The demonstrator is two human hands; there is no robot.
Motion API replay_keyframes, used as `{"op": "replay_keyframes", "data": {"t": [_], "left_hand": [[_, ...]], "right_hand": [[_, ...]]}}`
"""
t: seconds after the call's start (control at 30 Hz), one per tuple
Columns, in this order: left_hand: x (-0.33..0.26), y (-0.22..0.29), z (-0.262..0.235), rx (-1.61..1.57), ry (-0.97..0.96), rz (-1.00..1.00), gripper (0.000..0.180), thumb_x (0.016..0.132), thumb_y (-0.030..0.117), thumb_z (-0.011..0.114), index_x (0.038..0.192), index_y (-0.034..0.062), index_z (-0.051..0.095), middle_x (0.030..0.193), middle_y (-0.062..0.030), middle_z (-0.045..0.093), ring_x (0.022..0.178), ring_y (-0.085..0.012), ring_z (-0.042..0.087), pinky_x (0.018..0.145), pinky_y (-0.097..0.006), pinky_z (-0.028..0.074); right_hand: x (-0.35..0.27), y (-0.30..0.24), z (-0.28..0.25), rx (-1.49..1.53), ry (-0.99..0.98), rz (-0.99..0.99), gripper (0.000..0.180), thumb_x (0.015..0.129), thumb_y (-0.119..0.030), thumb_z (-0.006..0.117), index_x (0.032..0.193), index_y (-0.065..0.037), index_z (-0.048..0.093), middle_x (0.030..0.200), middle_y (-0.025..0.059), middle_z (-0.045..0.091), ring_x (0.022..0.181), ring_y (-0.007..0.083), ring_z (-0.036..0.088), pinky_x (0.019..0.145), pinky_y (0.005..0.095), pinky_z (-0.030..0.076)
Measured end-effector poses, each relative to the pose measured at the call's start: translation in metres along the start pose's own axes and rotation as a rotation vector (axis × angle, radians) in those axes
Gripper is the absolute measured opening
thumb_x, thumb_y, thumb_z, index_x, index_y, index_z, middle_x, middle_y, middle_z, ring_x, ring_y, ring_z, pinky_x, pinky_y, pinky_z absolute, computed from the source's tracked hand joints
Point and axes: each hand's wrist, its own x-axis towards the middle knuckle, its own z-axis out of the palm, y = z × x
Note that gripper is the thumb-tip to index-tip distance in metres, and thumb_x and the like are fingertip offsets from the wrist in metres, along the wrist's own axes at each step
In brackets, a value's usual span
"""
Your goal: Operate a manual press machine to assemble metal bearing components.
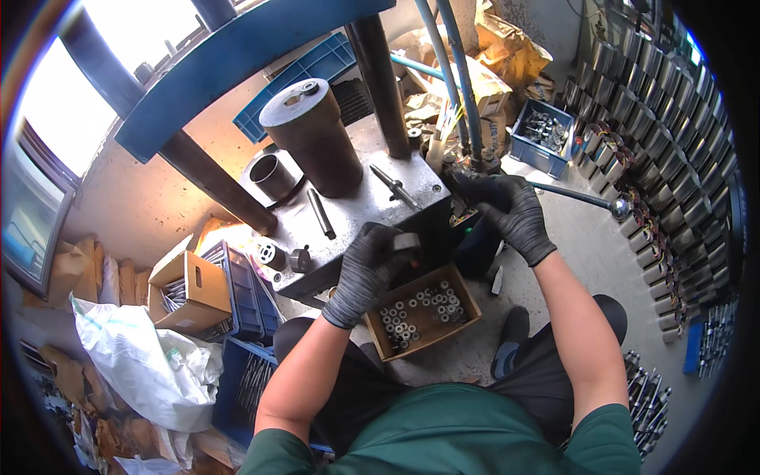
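Observation:
My left hand (366,273), in a grey-and-black glove, is closed round a short dark metal cylinder (407,243) at the front edge of the press table. Gloved likewise, my right hand (518,220) is raised beside the table's right corner, thumb apart from the dark, stretched fingers; I see nothing held in it. On the metal press table (348,218) stand a large steel cylinder (313,138) with a small ring on top, and a wide metal sleeve (271,178). A short rod (321,214), a shaft (396,188) and a slotted motor core (271,255) lie there too.
A wooden box (423,313) of small round parts sits on the floor below. A blue press frame (237,67) rises over the table. A ball-ended lever (582,195) extends right, towards stacked metal cylinders (657,103). Blue crates and a white sack (146,356) are left.

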Motion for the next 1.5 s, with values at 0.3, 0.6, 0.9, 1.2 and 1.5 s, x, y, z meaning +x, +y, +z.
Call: {"op": "replay_keyframes", "data": {"t": [0.3, 0.6, 0.9, 1.2, 1.5], "left_hand": [[0.047, -0.059, -0.041, 0.453, 0.108, -0.214, 0.038, 0.091, 0.030, 0.077, 0.113, 0.0014, 0.066, 0.107, -0.0210, 0.068, 0.100, -0.0351, 0.068, 0.090, -0.046, 0.053], [0.046, -0.047, -0.043, 0.381, 0.169, -0.192, 0.064, 0.083, 0.027, 0.084, 0.136, 0.0026, 0.057, 0.126, -0.0238, 0.063, 0.119, -0.0380, 0.063, 0.102, -0.046, 0.052], [0.059, -0.063, -0.024, 0.309, 0.070, -0.356, 0.047, 0.091, 0.015, 0.074, 0.134, 0.0055, 0.058, 0.103, -0.0192, 0.072, 0.091, -0.0299, 0.073, 0.085, -0.041, 0.058], [0.055, -0.055, -0.019, 0.107, 0.227, -0.375, 0.047, 0.089, -0.002, 0.073, 0.133, 0.0024, 0.059, 0.096, -0.0113, 0.071, 0.088, -0.0182, 0.070, 0.076, -0.032, 0.060], [0.044, 0.037, -0.034, 0.438, 0.753, 0.369, 0.049, 0.084, 0.011, 0.087, 0.125, 0.0024, 0.062, 0.100, -0.0087, 0.069, 0.087, -0.0191, 0.068, 0.079, -0.033, 0.056]], "right_hand": [[0.051, -0.025, -0.032, -0.066, -0.780, -0.013, 0.034, 0.088, -0.035, 0.074, 0.091, -0.001, 0.070, 0.093, 0.0206, 0.069, 0.089, 0.0378, 0.068, 0.085, 0.0470, 0.054], [0.020, -0.020, -0.014, -0.006, -0.998, 0.265, 0.041, 0.087, -0.041, 0.078, 0.101, -0.003, 0.071, 0.087, 0.0184, 0.073, 0.086, 0.0344, 0.072, 0.081, 0.0422, 0.056], [0.026, 0.003, 0.005, -0.080, -0.900, 0.338, 0.042, 0.086, -0.041, 0.079, 0.096, 0.000, 0.074, 0.087, 0.0209, 0.073, 0.081, 0.0368, 0.071, 0.076, 0.0447, 0.055], [0.013, 0.030, 0.004, 0.037, -0.900, 0.374, 0.029, 0.091, -0.027, 0.073, 0.100, 0.000, 0.072, 0.090, 0.0214, 0.073, 0.084, 0.0352, 0.072, 0.078, 0.0446, 0.056], [0.010, 0.044, 0.008, 0.293, -0.928, 0.269, 0.022, 0.078, -0.008, 0.064, 0.096, -0.006, 0.076, 0.091, 0.0174, 0.076, 0.087, 0.0316, 0.073, 0.082, 0.0418, 0.057]]}}
